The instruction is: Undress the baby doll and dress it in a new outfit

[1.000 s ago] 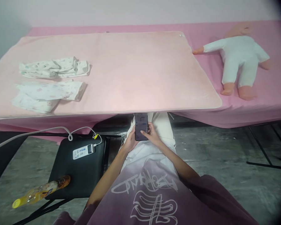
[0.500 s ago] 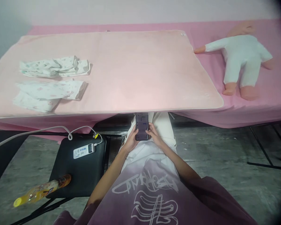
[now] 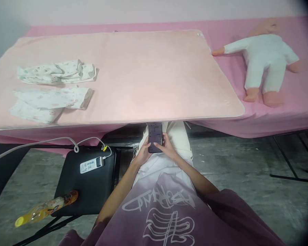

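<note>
Nearest up there's a drink bottle at the corner of a black seat, yellow cap poking out past the edge (upright or on its side, hard to tell). The left arm is near that seat, so one careless elbow could put the bottle on the floor. Further up the seat lies a power bank, cable plugged in; snag that loop and the power bank could get yanked off too.

Then the phone, above the lap, top end right by the near edge of the mat. The left hand grips its lower left, the right hand its lower right, thumb over the screen. Nothing supports the top half, so a bump there could tip it loose.

Past that, two folded cloths sit on the mat's left. Tug the mat and they'd probably slide too. Far right, the doll lies on the pink sheet, one arm reaching the mat's edge, so bunching could shove it.
</note>
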`<state>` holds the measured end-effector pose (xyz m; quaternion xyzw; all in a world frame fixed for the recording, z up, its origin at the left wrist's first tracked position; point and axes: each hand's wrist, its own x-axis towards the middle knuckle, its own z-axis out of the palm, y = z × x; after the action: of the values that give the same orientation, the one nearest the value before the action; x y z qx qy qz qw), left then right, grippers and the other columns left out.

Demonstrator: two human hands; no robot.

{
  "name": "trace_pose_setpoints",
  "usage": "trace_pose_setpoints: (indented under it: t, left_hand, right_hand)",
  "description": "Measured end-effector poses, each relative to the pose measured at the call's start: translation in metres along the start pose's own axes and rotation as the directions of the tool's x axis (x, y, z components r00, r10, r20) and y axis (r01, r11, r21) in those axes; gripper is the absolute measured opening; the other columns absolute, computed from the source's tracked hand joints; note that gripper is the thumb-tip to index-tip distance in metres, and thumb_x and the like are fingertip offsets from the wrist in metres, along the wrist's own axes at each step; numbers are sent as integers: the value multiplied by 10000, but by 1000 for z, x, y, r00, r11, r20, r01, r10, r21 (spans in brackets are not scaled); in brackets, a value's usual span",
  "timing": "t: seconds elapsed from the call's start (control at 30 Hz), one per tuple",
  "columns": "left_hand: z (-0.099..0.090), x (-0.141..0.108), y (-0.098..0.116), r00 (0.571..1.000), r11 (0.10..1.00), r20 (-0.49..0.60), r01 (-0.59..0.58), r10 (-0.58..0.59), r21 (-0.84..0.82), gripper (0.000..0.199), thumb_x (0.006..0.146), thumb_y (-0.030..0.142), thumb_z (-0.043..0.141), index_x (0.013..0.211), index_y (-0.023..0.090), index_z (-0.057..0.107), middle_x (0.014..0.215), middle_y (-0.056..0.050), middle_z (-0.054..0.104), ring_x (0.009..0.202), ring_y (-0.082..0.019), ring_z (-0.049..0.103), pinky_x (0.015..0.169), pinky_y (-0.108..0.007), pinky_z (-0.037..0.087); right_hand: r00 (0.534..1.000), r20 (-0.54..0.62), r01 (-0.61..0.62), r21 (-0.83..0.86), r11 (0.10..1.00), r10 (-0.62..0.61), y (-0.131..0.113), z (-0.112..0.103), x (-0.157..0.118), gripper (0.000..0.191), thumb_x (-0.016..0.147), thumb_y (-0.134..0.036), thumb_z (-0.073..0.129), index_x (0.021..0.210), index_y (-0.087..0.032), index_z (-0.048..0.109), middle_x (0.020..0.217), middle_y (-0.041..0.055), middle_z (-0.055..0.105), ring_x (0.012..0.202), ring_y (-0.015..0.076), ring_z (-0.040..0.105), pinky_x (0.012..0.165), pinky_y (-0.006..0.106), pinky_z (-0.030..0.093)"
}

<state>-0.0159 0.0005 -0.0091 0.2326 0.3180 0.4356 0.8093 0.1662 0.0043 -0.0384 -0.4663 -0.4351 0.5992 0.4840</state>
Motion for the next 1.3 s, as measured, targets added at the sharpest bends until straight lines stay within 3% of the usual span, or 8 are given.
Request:
trace_pose_setpoints:
  t: [0.1,0.37,0.6,0.8,0.97,1.3]
  left_hand:
    - [1,0,1,1000,1000,5,11,-11,-2,817,976,315,838,1747,338,570,1684,-86,661,1595,-382,581,1336,-565,471]
    - [1,1,1,1000,1000,11,0,0,-16,813,963,308,797,1743,335,572,1672,-83,670,1586,-379,588,1336,-580,457]
    - [1,2,1,1000,997,27,8,-6,-76,771,994,430,744,1733,293,572,1661,-114,673,1578,-407,591,1335,-608,447]
    - [-1,3,-1,1000,998,-4,-26,26,-57,701,1030,445,766,1694,277,617,1636,-116,692,1561,-400,610,1316,-580,481]
    - [0,3,-1,999,999,-12,-43,43,-10,635,1074,445,770,1677,298,634,1638,-92,691,1573,-364,600,1310,-529,489]
    - [2,4,-1,999,1000,-47,-25,24,-10,740,1038,472,835,1712,292,588,1641,-108,694,1585,-375,599,1322,-535,485]
  right_hand:
    - [1000,26,-4,4,1000,4,1,-3,0,690,942,-629,879,1435,-312,514,1370,81,697,1115,244,667,959,370,589]
    - [998,54,-27,13,1000,26,3,-9,-1,696,951,-614,875,1470,-310,526,1343,66,696,1009,215,633,977,376,580]
    - [994,101,-43,42,998,38,-3,-16,-5,710,976,-612,831,1552,-310,547,1429,87,695,1160,265,645,1133,431,540]
    - [989,142,-37,52,998,29,1,-19,-5,856,914,-572,906,1635,-320,519,1442,95,686,1092,250,624,1084,420,560]
    - [989,144,-38,64,997,28,1,-20,-6,793,954,-577,855,1634,-316,540,1457,89,684,1080,246,610,1090,418,557]
    - [981,193,-29,87,996,12,0,-21,-7,909,911,-557,922,1686,-333,503,1487,99,656,1094,242,615,1060,403,577]
